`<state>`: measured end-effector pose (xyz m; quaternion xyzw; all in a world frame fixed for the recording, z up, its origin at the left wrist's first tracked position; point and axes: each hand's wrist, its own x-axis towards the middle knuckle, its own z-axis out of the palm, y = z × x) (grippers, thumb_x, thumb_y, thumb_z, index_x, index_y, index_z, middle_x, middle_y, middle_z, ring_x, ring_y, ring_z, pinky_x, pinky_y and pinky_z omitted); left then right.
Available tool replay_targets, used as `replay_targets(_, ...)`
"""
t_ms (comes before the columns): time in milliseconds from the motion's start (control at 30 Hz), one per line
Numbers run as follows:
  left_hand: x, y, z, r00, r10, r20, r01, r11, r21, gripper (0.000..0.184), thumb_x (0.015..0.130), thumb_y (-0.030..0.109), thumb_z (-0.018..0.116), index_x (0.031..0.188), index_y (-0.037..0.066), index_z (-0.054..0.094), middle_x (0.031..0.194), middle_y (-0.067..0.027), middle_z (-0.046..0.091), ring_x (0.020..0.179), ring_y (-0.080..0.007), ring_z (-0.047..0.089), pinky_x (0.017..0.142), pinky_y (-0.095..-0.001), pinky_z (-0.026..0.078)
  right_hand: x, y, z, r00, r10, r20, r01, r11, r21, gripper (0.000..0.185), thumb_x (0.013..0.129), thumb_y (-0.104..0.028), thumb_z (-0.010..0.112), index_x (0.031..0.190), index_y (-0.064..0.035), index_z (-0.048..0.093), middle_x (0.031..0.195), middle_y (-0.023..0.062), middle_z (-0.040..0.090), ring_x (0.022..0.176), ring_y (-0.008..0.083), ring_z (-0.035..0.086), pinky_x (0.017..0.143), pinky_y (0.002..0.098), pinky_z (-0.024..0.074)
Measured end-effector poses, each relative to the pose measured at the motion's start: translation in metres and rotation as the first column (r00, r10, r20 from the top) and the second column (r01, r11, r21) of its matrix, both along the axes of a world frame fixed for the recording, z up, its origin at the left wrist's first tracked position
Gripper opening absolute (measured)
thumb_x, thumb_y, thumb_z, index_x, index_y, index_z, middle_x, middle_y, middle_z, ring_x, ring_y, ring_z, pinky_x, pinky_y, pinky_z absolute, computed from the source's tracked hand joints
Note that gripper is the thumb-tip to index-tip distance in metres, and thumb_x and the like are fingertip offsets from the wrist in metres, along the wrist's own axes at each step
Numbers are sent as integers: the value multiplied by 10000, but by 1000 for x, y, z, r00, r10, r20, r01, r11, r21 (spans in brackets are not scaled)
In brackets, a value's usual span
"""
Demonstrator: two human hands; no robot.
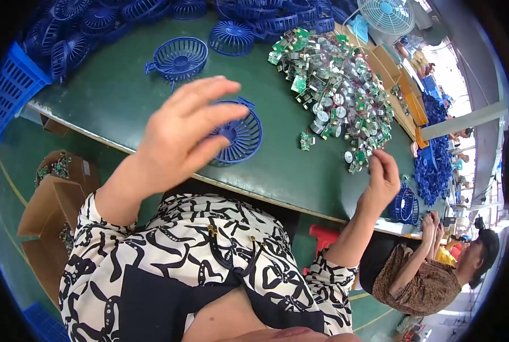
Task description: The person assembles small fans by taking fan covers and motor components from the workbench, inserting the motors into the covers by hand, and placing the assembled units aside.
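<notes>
My left hand is open, fingers spread above a round blue plastic fan grille lying on the green table, and it hides part of that grille. Farther back on the table lies a second blue fan grille with a small tab at its side. My right hand is at the near edge of a heap of small motors wired to green circuit boards. Its fingers are curled together there; what they pinch, if anything, cannot be made out. One small circuit board lies apart from the heap.
Many blue grilles are piled along the back. A blue crate stands at the left, above open cardboard boxes on the floor. A white fan is at the back right. A co-worker sits at the right.
</notes>
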<state>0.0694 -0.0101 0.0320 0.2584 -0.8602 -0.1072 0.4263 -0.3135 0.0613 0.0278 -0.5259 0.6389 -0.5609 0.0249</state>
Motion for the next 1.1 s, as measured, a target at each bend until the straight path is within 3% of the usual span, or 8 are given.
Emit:
replay_targets(167, -3, 6, -14, 985, 135, 112, -160, 952, 260, 384, 862, 159, 704, 1224, 35, 670, 1376, -214, 587, 1278, -374, 562, 1048, -432, 458, 1, 25, 3, 912, 137, 387, -28, 961, -274, 129, 901, 59, 639, 1012, 45, 703, 957, 71, 673, 861, 147, 627, 828, 292, 521)
replay_targets(300, -8, 10, -18, 981, 166, 100, -186, 950, 251, 370, 884, 218, 700, 1196, 23, 668, 1271, -201, 621, 1138, -362, 621, 938, -412, 499, 15, 29, 0, 942, 148, 302, -75, 968, -239, 118, 906, 58, 644, 1008, 48, 702, 968, 76, 663, 878, 158, 633, 807, 299, 542)
replay_targets(433, -19, 14, -7, 981, 135, 141, -171, 944, 282, 324, 878, 206, 703, 1141, 19, 675, 1039, -152, 642, 891, -299, 637, 771, -371, 506, 6, 5, 1, 882, 123, 456, -90, 992, -93, 108, 923, 29, 654, 1020, 42, 697, 940, 71, 667, 817, 153, 642, 785, 291, 546)
replay_targets(600, -30, 20, -5, 985, 61, 159, -112, 935, 337, 258, 858, 131, 702, 1086, 10, 686, 832, -107, 628, 706, -257, 610, 667, -343, 485, -1, 16, 37, 794, 389, 467, -258, 911, -321, 120, 933, 23, 641, 1046, 47, 672, 978, 107, 678, 871, 196, 667, 817, 348, 557)
replay_targets(767, -28, 17, -13, 1000, -12, -4, 13, 956, 292, 289, 793, 7, 704, 1081, 22, 689, 1022, -152, 683, 889, -309, 655, 755, -386, 513, 1, 25, 25, 886, 305, 350, -162, 910, -383, 139, 927, 46, 618, 1059, 47, 662, 1051, 128, 659, 864, 199, 663, 827, 364, 559)
replay_targets(833, -29, 13, -13, 1000, -26, 1, 25, 979, 200, 360, 758, -31, 699, 1114, 25, 685, 1139, -176, 662, 993, -329, 640, 829, -393, 506, 6, 23, 8, 854, 233, 465, -134, 963, -235, 136, 929, 42, 629, 1057, 46, 670, 981, 102, 664, 861, 190, 649, 820, 354, 560)
replay_targets(933, -36, 11, -13, 997, -30, 67, 19, 989, 149, 426, 729, -24, 720, 1148, 39, 675, 1305, -208, 614, 1178, -376, 601, 965, -429, 481, 10, 21, -3, 762, 273, 587, -169, 959, -227, 139, 924, 46, 631, 1056, 53, 672, 924, 79, 670, 839, 183, 643, 827, 345, 546)
replay_targets(1100, -36, 16, -12, 987, -9, 159, -32, 967, 253, 449, 708, 20, 773, 1146, 54, 681, 1296, -194, 621, 1185, -376, 601, 988, -445, 475, 23, 44, 24, 890, 302, 342, -152, 903, -402, 116, 914, 72, 597, 1010, 48, 658, 963, 136, 634, 887, 210, 624, 824, 394, 555)
